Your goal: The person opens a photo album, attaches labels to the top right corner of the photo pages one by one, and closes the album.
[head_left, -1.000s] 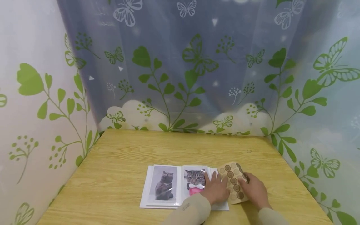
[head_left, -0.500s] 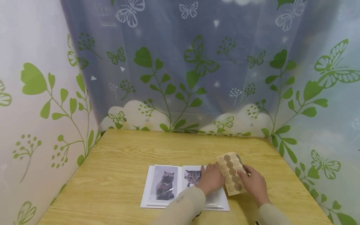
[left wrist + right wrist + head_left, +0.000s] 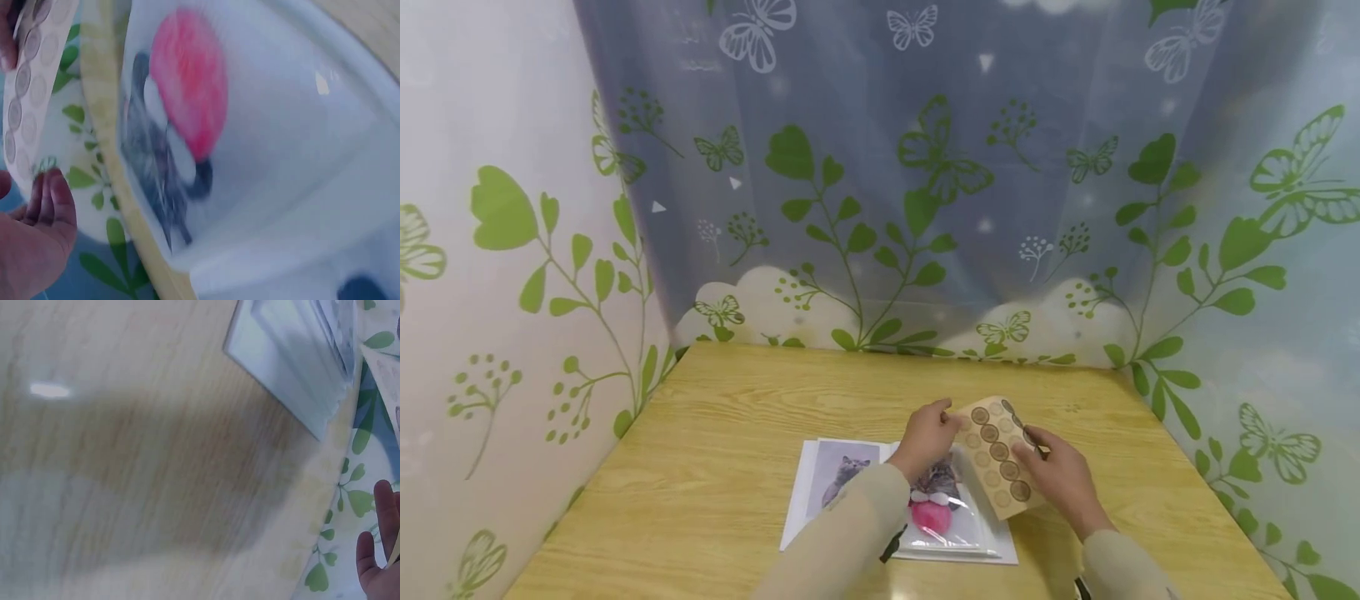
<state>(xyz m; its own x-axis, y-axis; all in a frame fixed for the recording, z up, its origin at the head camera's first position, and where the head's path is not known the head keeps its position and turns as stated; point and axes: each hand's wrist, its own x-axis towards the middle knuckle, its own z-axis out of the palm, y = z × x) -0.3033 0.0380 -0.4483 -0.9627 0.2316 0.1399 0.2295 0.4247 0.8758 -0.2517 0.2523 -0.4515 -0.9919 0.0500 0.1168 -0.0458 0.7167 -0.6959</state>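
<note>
In the head view my right hand point(image 3: 1063, 475) grips a tan sticker sheet point(image 3: 987, 475) by its right edge, thumb in front and fingers behind. Brown round stickers run down the sheet, which is tilted over an open photo album point(image 3: 793, 517). My left hand point(image 3: 928, 437) is at the sheet's upper left corner, which in the left wrist view runs between its thumb and curled fingers. Below, a clear-sleeved page bows upward, showing a cat photo with a pink shape point(image 3: 190, 81). The left forearm partly covers the grey cat photo point(image 3: 842, 471) on the left page.
The album lies near the front of a wood-grain table point(image 3: 737, 408). Around the table hangs a curtain point(image 3: 850, 208) printed with butterflies and green leaves. A dark band shows at each sleeve cuff.
My left hand has risen off the right-hand page to the sheet's upper left corner. The sticker sheet has moved up and left in my right hand. The right-hand page has bowed up.
</note>
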